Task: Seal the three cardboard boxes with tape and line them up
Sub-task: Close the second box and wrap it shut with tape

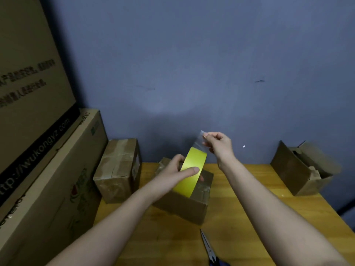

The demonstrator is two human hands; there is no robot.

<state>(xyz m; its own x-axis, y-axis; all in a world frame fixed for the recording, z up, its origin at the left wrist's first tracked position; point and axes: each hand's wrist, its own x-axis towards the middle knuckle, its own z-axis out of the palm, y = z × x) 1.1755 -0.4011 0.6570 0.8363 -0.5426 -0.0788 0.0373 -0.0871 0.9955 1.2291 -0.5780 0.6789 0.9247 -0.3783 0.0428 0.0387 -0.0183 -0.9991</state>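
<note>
My left hand (177, 170) grips a yellow roll of tape (189, 173) above the middle cardboard box (184, 207). My right hand (218, 144) pinches the clear free end of the tape (200, 140), pulled up and away from the roll. A second small box (118, 169), wrapped in clear tape, stands at the table's left. A third box (301, 169) sits at the far right with its flaps open.
Scissors (208, 248) lie on the wooden table (240, 217) near its front edge. Two large cardboard cartons (48, 169) stand stacked along the left side. A blue-grey wall (192, 73) rises directly behind the table.
</note>
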